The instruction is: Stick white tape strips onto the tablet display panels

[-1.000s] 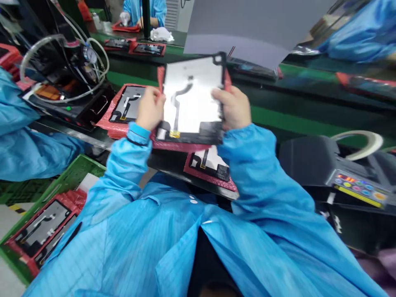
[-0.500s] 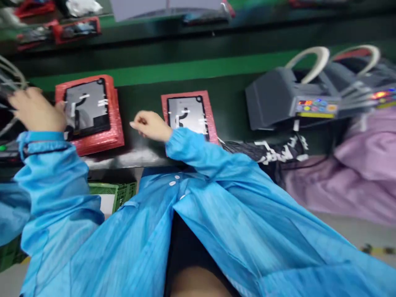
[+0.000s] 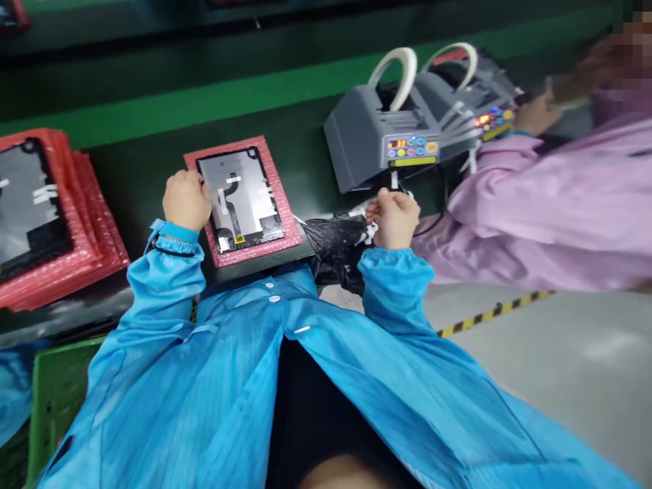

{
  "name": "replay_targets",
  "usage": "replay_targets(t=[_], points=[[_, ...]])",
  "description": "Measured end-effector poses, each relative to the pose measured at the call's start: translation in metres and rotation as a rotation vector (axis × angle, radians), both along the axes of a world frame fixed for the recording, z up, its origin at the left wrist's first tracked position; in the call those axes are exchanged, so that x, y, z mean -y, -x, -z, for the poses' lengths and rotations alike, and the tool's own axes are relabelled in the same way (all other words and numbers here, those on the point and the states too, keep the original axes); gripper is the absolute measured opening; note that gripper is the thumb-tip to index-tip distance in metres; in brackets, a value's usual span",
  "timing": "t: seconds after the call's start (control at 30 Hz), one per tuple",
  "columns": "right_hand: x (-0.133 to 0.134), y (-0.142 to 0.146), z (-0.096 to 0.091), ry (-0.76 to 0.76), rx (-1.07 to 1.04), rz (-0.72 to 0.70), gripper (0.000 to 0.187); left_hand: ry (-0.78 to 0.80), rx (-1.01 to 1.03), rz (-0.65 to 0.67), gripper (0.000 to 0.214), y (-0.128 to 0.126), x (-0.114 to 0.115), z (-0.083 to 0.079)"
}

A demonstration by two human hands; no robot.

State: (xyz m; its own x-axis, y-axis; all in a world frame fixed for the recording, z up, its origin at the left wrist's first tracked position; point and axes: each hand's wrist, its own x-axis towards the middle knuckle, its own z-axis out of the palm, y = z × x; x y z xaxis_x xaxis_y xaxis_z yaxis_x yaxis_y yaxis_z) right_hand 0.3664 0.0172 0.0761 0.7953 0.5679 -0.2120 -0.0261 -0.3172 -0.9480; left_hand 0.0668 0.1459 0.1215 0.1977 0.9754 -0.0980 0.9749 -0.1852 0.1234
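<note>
A grey tablet back panel with a black flex cable lies on a red bubble-wrap pad at the bench edge in front of me. My left hand rests curled on the pad's left edge, touching the panel's side. My right hand is closed below the grey tape dispenser, pinching what looks like a white strip at its outlet, just above a crumpled black bag.
A stack of red pads with another panel sits at the left. A second tape dispenser stands behind the first. A person in a pink coat works at the right. A green crate is below left.
The view has swung right. My left hand moved from the left stack to the single panel's pad. My right hand left that panel and went to the tape dispenser.
</note>
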Motion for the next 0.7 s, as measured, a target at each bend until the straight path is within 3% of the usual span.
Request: replay_targets(t=[0.07, 0.1, 0.17, 0.23, 0.33, 0.43, 0.5, 0.6, 0.7], points=[[-0.022, 0.018, 0.006, 0.037, 0.07, -0.242, 0.016, 0.091, -0.078, -0.185, 0.041, 0.008, 0.003, 0.004], [-0.038, 0.03, 0.009, 0.068, 0.129, -0.358, 0.009, 0.145, -0.084, -0.229, 0.043, 0.01, 0.006, 0.008], [-0.074, 0.054, 0.015, 0.171, 0.267, -0.527, 0.018, 0.233, -0.044, -0.242, 0.043, 0.01, 0.01, 0.015], [-0.108, 0.075, 0.017, 0.295, 0.373, -0.607, 0.031, 0.273, 0.003, -0.24, 0.04, 0.005, 0.012, 0.021], [-0.135, 0.097, 0.01, 0.369, 0.335, -0.708, 0.027, 0.327, 0.081, -0.28, 0.034, 0.002, 0.011, 0.024], [-0.132, 0.111, -0.007, 0.283, -0.014, -0.773, 0.017, 0.366, 0.226, -0.306, 0.024, 0.008, 0.013, 0.023], [-0.124, 0.117, -0.019, 0.203, -0.237, -0.736, 0.015, 0.37, 0.322, -0.323, 0.016, 0.016, 0.016, 0.021], [-0.124, 0.129, -0.04, 0.015, -0.298, -0.77, 0.02, 0.318, 0.458, -0.357, 0.023, 0.033, 0.028, 0.016], [-0.134, 0.157, -0.072, -0.16, -0.262, -0.892, 0.021, 0.134, 0.686, -0.428, 0.02, 0.064, 0.046, -0.005]])
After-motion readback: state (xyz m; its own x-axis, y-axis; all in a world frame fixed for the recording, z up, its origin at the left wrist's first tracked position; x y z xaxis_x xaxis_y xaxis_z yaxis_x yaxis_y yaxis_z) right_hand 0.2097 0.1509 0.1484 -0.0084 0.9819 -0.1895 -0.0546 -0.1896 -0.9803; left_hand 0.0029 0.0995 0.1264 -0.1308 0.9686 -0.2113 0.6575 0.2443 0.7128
